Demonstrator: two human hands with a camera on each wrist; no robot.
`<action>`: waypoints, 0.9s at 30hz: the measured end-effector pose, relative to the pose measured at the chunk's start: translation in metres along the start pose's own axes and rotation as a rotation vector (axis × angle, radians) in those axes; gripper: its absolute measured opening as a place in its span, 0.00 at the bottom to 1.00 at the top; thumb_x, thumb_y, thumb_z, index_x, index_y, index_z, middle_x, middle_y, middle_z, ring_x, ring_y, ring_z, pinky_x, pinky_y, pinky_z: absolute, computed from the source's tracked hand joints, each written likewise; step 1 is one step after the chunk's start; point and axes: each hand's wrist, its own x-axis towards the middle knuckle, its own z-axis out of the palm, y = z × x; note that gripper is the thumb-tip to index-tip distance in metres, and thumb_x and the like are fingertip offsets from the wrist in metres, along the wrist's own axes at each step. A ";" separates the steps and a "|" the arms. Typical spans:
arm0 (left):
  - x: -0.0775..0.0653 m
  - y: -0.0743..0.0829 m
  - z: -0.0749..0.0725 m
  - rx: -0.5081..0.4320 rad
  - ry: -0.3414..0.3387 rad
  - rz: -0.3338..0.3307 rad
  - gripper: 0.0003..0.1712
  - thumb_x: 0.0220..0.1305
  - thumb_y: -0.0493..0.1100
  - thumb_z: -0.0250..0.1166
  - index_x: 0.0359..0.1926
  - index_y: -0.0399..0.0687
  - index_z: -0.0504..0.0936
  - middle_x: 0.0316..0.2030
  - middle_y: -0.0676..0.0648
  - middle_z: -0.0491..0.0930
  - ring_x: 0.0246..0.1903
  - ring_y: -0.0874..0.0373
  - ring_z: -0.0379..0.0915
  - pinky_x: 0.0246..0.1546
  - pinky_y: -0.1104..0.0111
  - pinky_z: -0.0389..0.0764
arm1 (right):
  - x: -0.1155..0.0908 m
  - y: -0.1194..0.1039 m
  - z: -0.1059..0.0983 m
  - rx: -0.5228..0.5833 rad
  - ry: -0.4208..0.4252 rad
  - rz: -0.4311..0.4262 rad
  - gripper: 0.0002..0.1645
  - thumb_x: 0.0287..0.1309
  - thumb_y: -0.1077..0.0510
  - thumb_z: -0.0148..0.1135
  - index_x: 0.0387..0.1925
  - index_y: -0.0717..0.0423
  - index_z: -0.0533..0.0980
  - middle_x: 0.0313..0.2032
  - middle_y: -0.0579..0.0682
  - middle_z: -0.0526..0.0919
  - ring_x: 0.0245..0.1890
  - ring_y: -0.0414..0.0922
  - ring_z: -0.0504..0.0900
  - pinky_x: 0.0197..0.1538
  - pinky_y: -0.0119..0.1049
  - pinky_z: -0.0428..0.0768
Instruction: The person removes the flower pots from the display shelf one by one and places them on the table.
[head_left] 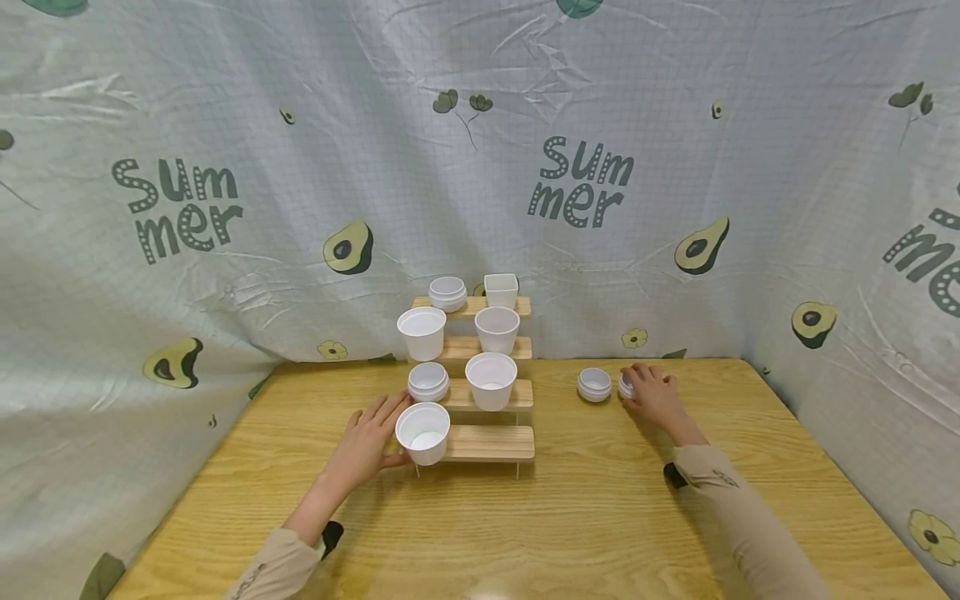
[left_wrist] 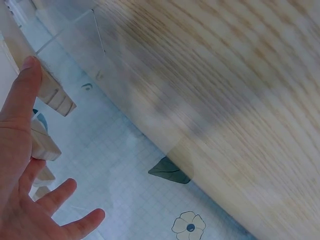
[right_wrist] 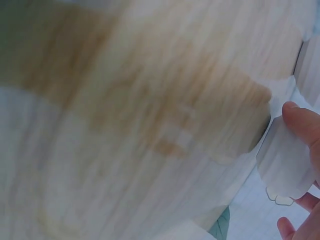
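We list: passage over the tabletop (head_left: 553,508) between tiered stand (head_left: 491,443) and nearest loose bowl (head_left: 595,385); passage before the stand; obstacles: front cup (head_left: 423,433) at left hand (head_left: 362,442), curtain (head_left: 450,217) behind.

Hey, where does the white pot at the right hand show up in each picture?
Head: right of centre, the white pot is partly hidden by the right hand, just right of another small pot.
Left wrist: not in it.
Right wrist: by the right edge, just below mid-height, the white pot is between thumb and fingers.
Shared landmark: the wooden table, visible in all three.
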 end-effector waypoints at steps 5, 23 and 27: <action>0.001 0.000 0.001 -0.003 0.006 0.003 0.53 0.36 0.58 0.70 0.64 0.44 0.61 0.62 0.43 0.63 0.58 0.38 0.62 0.46 0.38 0.67 | 0.001 -0.002 0.000 0.008 -0.001 -0.004 0.30 0.46 0.56 0.66 0.52 0.58 0.67 0.52 0.62 0.68 0.52 0.61 0.65 0.43 0.61 0.63; 0.000 0.002 0.000 -0.001 0.007 -0.005 0.52 0.36 0.57 0.70 0.63 0.44 0.62 0.62 0.43 0.63 0.58 0.39 0.62 0.46 0.39 0.67 | 0.003 -0.007 -0.002 -0.005 -0.002 0.004 0.32 0.42 0.58 0.69 0.51 0.58 0.67 0.52 0.63 0.69 0.52 0.61 0.66 0.43 0.60 0.63; 0.000 0.002 -0.001 -0.001 0.006 -0.006 0.52 0.36 0.58 0.70 0.63 0.44 0.62 0.62 0.43 0.63 0.58 0.39 0.61 0.46 0.39 0.67 | 0.003 -0.007 -0.003 -0.002 -0.010 0.009 0.33 0.42 0.58 0.69 0.52 0.58 0.67 0.52 0.63 0.68 0.52 0.61 0.66 0.43 0.60 0.63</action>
